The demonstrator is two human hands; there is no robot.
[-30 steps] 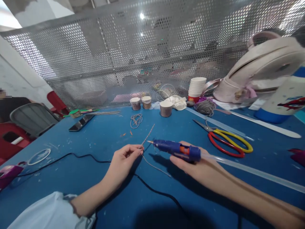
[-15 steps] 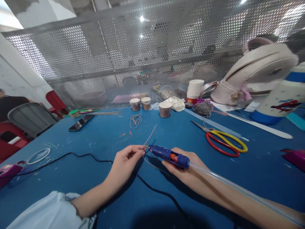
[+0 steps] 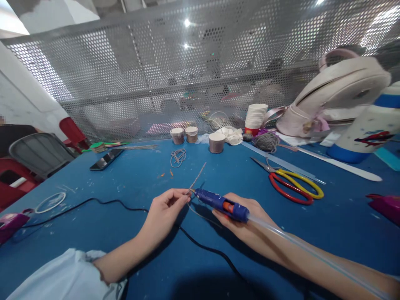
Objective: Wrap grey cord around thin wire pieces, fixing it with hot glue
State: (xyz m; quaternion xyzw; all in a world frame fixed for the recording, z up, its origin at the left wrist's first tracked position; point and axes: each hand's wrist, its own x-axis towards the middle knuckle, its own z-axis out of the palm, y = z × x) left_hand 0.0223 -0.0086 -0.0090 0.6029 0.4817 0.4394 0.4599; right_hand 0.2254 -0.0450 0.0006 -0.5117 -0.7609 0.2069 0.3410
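Between the thumb and fingers of my left hand (image 3: 168, 208) is pinched a thin stick wound with grey cord (image 3: 198, 175), slanting up and away. A loose tail of grey cord (image 3: 201, 216) curves down to the right from the pinch. My right hand (image 3: 243, 212) is wrapped around a blue hot glue gun (image 3: 221, 204); its grip and trigger are mostly hidden. The nozzle is at the stick, close to my left fingertips; whether it touches is too small to tell. A long clear glue stick (image 3: 300, 243) runs out of the gun's back over my right forearm.
Red-and-yellow scissors (image 3: 290, 183) lie right of my hands. Cups (image 3: 216, 143), a coil of cord (image 3: 178, 158), grey yarn (image 3: 266, 142) and a phone (image 3: 107, 159) sit farther back. A black cable (image 3: 206, 248) crosses the blue table. A bottle (image 3: 365, 129) and bag (image 3: 337, 96) stand right.
Both hands keep almost the same pose, with the glue gun nozzle still at the cord-wound stick. Only a very slight shift of the view shows.
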